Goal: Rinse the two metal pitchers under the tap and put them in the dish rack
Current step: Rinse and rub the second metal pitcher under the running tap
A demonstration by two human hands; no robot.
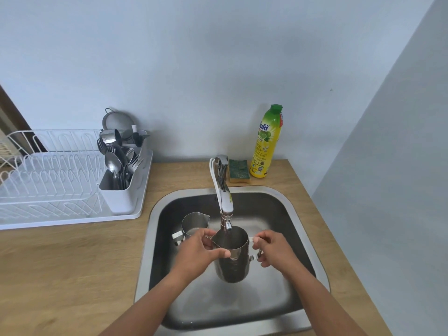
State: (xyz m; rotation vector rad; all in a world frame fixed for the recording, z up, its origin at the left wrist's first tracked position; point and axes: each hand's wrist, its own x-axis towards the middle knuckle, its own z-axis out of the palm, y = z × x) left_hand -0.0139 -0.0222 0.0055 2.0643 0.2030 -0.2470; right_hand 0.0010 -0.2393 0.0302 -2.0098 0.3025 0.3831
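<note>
A: Head view, big things first: the wooden counter (72, 258) runs across the frame, the steel sink (294, 215) is set into it right of centre, and the white dish rack (55, 180) sits on the counter to the left, well apart from the hands.

B: Rack contents?

A: The plate slots look bare. The cutlery holder (121, 190) at the rack's right end is packed with spoons and forks, and a strainer (116, 121) leans behind it (a couple more small items back there, too cluttered to name).

B: Pitchers?

A: Both are in the sink. The nearer pitcher (232, 257) is held upright above the basin floor, its mouth directly under the tap (224, 190) spout. The second pitcher (194, 223) stands on the basin floor just behind and left of it, spout pointing right, nobody touching it.

B: Hands?

A: The left hand (201, 251) wraps the nearer pitcher's body, thumb across the front, fingers by the rim. The right hand (271, 248) is closed around its handle on the right side.

B: Small stuff?

A: A yellow dish soap bottle (266, 144) stands upright at the back wall, and a green sponge (239, 170) lies just beside it, between bottle and tap base.
</note>
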